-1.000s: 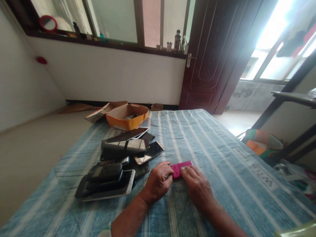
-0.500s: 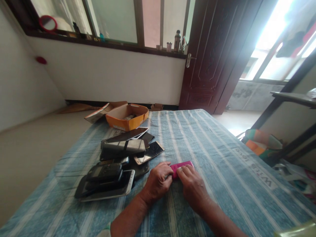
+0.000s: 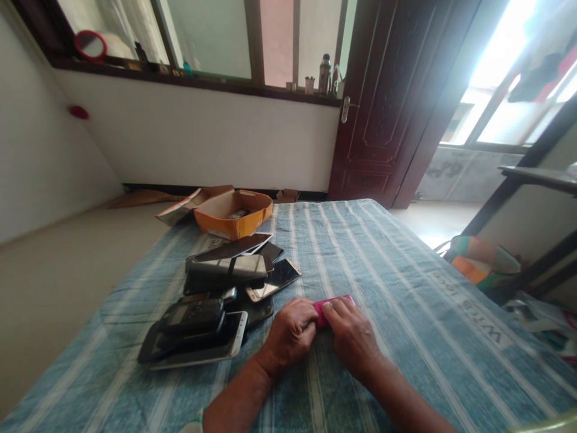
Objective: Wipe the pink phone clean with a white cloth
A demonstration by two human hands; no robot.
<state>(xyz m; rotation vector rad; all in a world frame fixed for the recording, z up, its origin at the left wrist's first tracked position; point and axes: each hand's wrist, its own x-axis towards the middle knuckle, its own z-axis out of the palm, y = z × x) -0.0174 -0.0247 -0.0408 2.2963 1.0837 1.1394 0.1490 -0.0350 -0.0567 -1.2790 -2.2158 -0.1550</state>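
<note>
A bright pink phone [image 3: 321, 317] lies low over the cloth, largely covered by my fingers. My left hand [image 3: 291, 329] closes around its left end, with the thumb and fingers curled in. My right hand [image 3: 354, 335] grips the phone's right part, fingers bent over its face. Just left of my hands is a pile of used phones: a gold-edged phone [image 3: 274, 280] with a dark screen, a white-edged phone [image 3: 237, 334], and a black keypad handset [image 3: 192, 314] on top of others.
An open orange cardboard box [image 3: 234, 225] with some items inside stands at the table's far left. A blue striped cloth [image 3: 406, 337] covers the table. Beyond it are a dark red door [image 3: 378, 120] and a window ledge with a bottle [image 3: 324, 75].
The view has shifted very slightly. Both hands stay on the pink phone, with only a small change in the left fingers, which cover slightly more of it.
</note>
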